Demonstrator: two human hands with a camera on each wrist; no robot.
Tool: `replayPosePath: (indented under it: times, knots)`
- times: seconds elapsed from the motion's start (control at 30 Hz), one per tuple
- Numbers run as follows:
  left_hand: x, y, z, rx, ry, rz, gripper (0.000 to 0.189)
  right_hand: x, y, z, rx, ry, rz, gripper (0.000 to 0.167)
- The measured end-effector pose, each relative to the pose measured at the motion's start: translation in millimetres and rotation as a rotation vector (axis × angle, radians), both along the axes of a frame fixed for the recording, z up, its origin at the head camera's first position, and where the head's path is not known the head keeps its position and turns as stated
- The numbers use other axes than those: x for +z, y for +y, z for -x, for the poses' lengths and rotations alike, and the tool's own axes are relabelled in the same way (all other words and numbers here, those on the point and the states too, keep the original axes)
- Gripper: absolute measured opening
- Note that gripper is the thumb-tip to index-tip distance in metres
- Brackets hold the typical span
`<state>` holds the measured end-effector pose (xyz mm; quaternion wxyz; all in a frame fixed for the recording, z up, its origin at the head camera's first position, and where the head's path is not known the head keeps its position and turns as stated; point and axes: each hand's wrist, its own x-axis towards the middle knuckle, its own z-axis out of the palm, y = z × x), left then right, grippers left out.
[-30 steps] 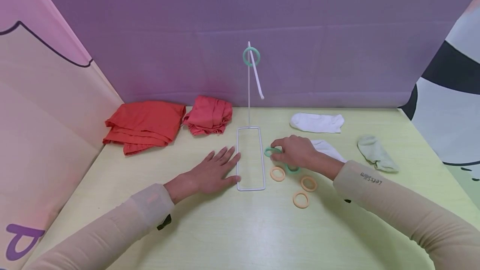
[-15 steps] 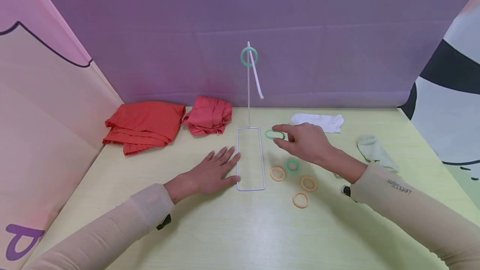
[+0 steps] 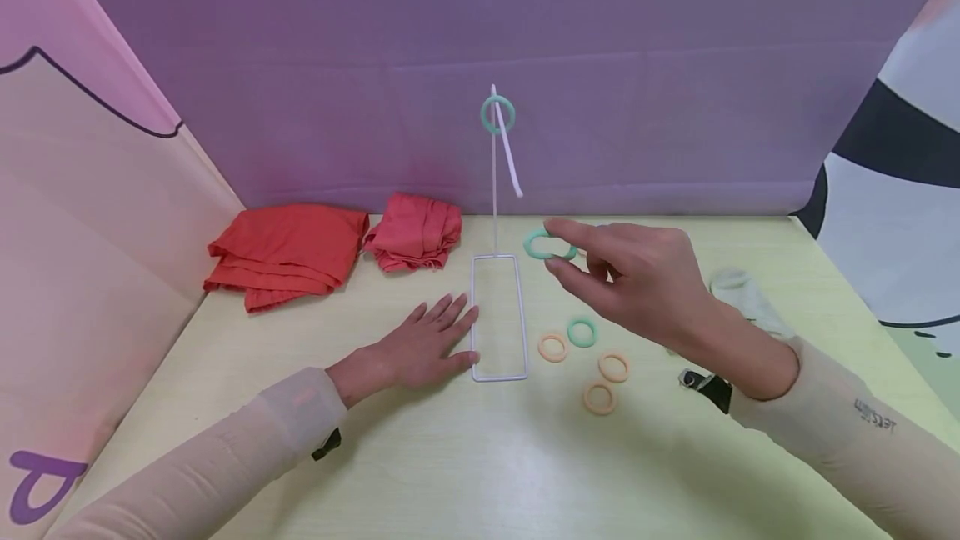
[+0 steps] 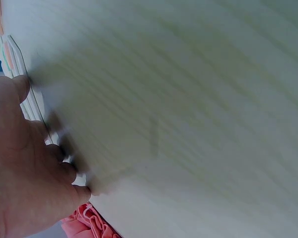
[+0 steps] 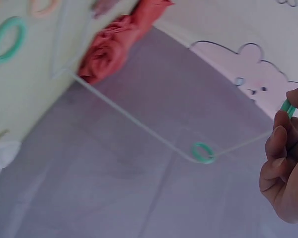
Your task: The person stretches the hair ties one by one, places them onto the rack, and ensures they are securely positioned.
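Observation:
A white wire stand (image 3: 494,190) rises from a rectangular base, and its upper arm slants toward me. One green ring (image 3: 513,117) hangs near the top of that arm. My left hand (image 3: 423,347) lies flat on the table, fingers spread, with fingertips and thumb touching the left side of the base. Thumb and index finger of my right hand (image 3: 641,277) pinch another green ring (image 3: 528,247), held in the air right of the stand and below the arm's tip. A third green ring (image 3: 572,338) and several orange rings, one of them this orange ring (image 3: 543,348), lie right of the base.
Two folded red cloths, a larger red cloth (image 3: 292,248) and a smaller red cloth (image 3: 416,232), lie at the back left. A pale green sock (image 3: 742,294) lies to the right, partly behind my forearm. A purple curtain (image 3: 337,132) closes the back.
My right hand has picked up a green ring from the table and raised it toward the stand's arm. It now covers the white sock at the back. My left hand has stayed put.

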<state>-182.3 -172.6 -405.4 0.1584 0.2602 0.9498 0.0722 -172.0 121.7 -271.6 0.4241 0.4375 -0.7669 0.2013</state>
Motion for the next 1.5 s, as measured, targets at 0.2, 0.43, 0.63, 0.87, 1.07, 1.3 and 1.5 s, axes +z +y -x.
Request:
replayPosePath:
  times: [0.2,0.43,0.63,0.87,1.07,1.3,1.5]
  knots:
    - [-0.7,-0.3,1.3,-0.006,0.005,0.006,0.076,27.9,-11.0,-18.3,0.098,0.116,0.117,0.031]
    - [-3.1,-1.6,2.7,0.0,-0.003,0.007,0.077,38.7,-24.2,-13.5,0.076,0.188,0.178,0.021]
    - [-5.7,-3.0,3.5,-0.003,-0.001,0.001,0.077,36.2,-30.0,3.8,-0.003,0.205,0.15,0.024]
    - [-4.5,-1.7,1.7,0.001,-0.005,0.005,0.077,31.0,-34.4,24.3,-0.051,0.205,0.112,0.027]
    - [-2.6,0.0,-0.7,0.002,-0.002,0.005,0.077,28.3,-37.1,41.9,-0.127,0.247,0.069,0.026]
    - [-3.4,-0.6,0.5,-0.003,0.0,-0.004,0.076,26.6,-39.1,64.9,-0.218,0.236,0.04,0.023]
    - [-4.0,-1.0,1.1,-0.005,0.007,0.002,0.076,28.2,-46.5,81.9,-0.247,0.219,0.045,0.023]
